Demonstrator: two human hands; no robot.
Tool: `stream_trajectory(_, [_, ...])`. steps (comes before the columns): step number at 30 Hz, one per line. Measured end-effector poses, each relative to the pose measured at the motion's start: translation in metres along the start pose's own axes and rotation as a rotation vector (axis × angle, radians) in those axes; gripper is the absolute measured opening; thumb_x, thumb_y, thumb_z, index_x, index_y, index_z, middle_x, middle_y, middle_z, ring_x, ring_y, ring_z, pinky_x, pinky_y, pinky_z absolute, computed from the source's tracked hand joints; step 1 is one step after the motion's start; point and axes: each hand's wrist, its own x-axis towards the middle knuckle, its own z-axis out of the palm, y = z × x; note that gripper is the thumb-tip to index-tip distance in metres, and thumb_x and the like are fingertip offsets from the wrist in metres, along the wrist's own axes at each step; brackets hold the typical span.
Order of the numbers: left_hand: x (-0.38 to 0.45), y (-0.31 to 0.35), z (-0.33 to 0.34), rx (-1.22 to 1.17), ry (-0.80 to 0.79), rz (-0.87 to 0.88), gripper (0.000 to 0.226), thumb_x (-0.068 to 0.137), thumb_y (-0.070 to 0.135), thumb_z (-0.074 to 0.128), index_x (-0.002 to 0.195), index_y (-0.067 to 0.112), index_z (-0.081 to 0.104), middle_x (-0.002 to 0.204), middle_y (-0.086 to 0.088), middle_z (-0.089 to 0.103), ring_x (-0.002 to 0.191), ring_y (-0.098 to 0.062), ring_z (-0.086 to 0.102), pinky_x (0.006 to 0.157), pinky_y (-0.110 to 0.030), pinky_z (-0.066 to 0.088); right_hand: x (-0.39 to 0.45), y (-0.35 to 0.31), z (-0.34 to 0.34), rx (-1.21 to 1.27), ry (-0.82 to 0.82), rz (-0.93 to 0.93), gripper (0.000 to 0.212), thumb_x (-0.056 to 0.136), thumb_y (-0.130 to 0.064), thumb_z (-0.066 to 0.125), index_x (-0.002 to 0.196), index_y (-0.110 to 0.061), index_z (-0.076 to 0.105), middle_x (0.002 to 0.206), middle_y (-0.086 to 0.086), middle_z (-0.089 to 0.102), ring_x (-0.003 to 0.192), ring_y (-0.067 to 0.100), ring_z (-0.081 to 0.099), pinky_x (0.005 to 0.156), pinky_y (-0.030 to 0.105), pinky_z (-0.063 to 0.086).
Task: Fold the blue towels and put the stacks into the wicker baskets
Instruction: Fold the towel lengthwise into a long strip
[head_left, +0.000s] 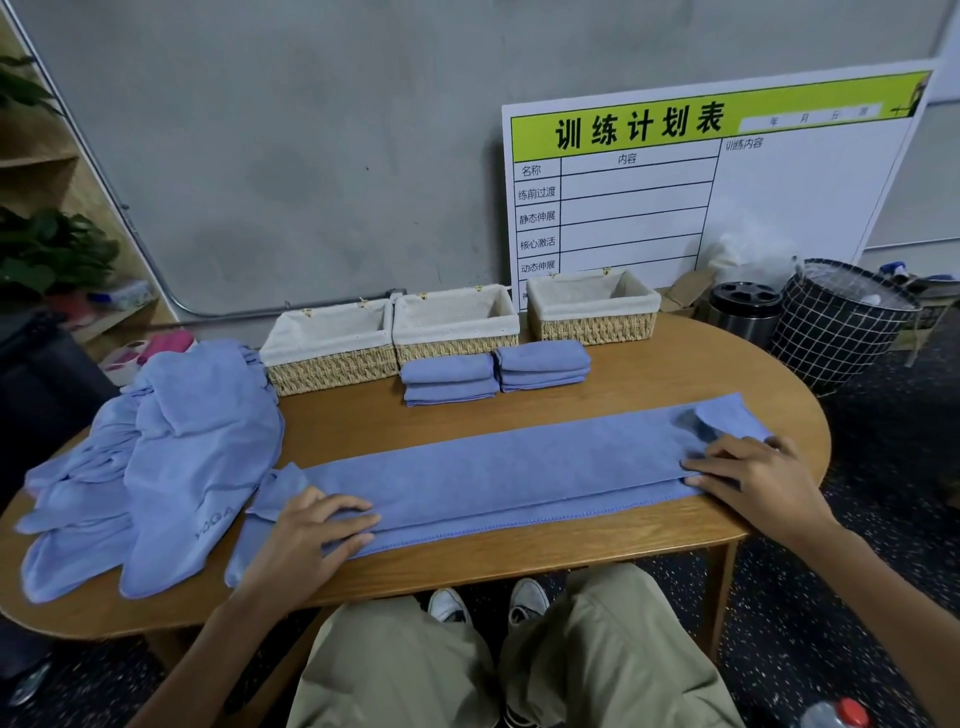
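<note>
Folding is mid-step: unfolded towels (156, 457) lie heaped at the table's (519, 566) left; one long towel (519, 467) lies doubled lengthwise across the front. Left hand (311, 535) rests flat, fingers spread, on its left end, gripping nothing. Two folded stacks (498, 371) wait before the empty wicker baskets (457, 327). Right hand (753, 473) likewise presses the right end. Judged next: bring one end over the other.

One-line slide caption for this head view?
Both hands press a lengthwise-folded blue towel flat before three empty wicker baskets.
</note>
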Motion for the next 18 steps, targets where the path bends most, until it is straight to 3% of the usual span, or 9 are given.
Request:
stream_trajectory(6, [-0.001, 0.005, -0.004, -0.024, 0.071, 0.012, 0.030, 0.095, 0.044, 0.059, 0.109, 0.027, 0.079, 0.113, 0.016, 0.067, 0.080, -0.012, 0.048, 0.078, -0.025, 0.038, -0.005, -0.006, -0.004, -0.016, 0.059, 0.012, 0.070, 0.097, -0.069, 0.017, 0.097, -0.037, 0.079, 0.097, -0.013, 0.070, 0.082, 0.014, 0.069, 0.084, 0.040, 0.033])
stream_trajectory(14, [-0.003, 0.005, -0.006, -0.023, -0.036, 0.007, 0.031, 0.095, 0.054, 0.056, 0.108, 0.035, 0.078, 0.115, 0.021, 0.064, 0.086, 0.002, 0.042, 0.080, -0.023, 0.036, -0.010, -0.003, -0.003, -0.064, 0.070, -0.014, 0.059, 0.092, -0.070, 0.031, 0.095, -0.037, 0.079, 0.099, -0.013, 0.069, 0.081, 0.014, 0.070, 0.083, 0.042, 0.037])
stream_trajectory(18, [0.007, 0.019, -0.018, 0.168, -0.070, 0.034, 0.038, 0.098, 0.056, 0.045, 0.093, 0.038, 0.078, 0.101, 0.022, 0.068, 0.076, -0.004, 0.060, 0.063, -0.028, 0.043, -0.003, -0.012, -0.005, -0.148, 0.064, 0.071, 0.053, 0.089, -0.065, 0.038, 0.074, -0.033, 0.076, 0.083, -0.014, 0.070, 0.070, 0.013, 0.067, 0.082, 0.041, 0.034])
